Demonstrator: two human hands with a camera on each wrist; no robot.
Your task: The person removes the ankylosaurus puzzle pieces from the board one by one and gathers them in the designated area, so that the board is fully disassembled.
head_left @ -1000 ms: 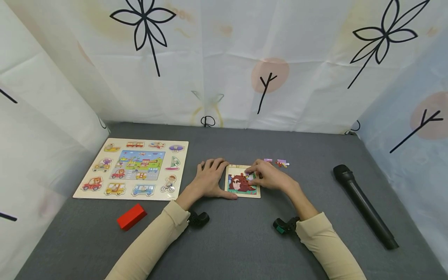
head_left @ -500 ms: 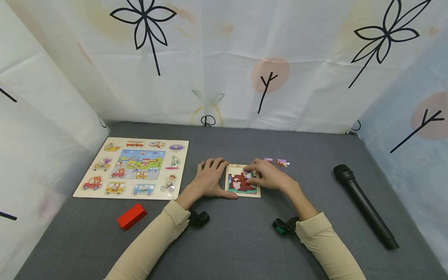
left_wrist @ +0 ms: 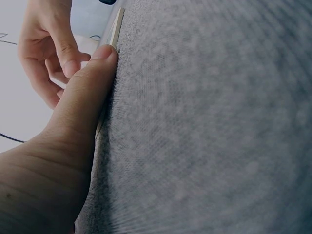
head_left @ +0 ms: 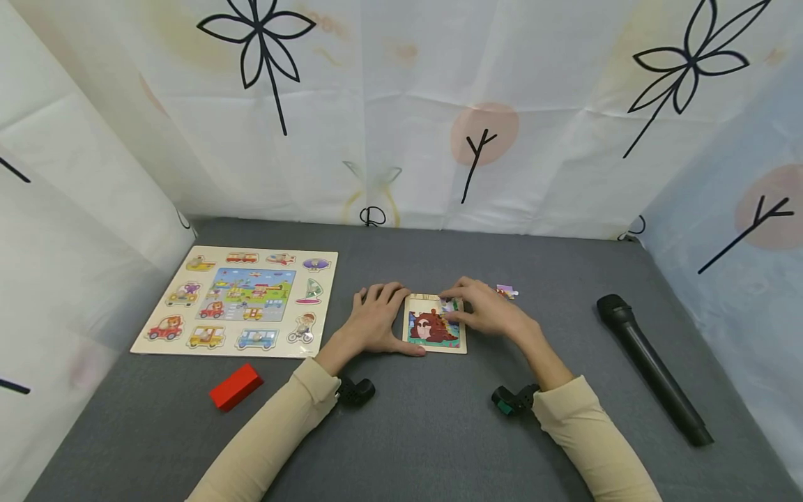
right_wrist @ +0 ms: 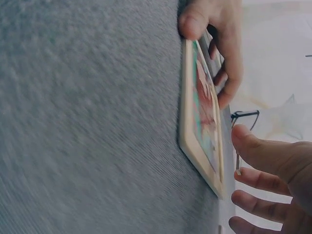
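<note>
A small wooden-framed jigsaw puzzle [head_left: 433,329] with a brown animal picture lies at the table's middle. My left hand [head_left: 375,324] steadies its left side, thumb at the near corner and index finger by the far corner. Over its upper right part is my right hand [head_left: 486,310], pinching a puzzle piece [head_left: 449,305] between thumb and index finger. In the right wrist view that piece [right_wrist: 238,163] shows edge-on as a thin strip, just off the frame. Another puzzle piece [head_left: 507,291], purple and orange, lies beyond my right hand.
A large vehicle puzzle board [head_left: 326,300] lies at the left, with a red block [head_left: 236,387] in front of it. To the right is a black microphone [head_left: 652,369]. Printed white curtains [head_left: 401,125] enclose the grey table [head_left: 426,432].
My right hand has shifted slightly right and its fingers have spread, with the purple piece now showing between them. It now covers one loose piece seen earlier. My left hand stays put.
</note>
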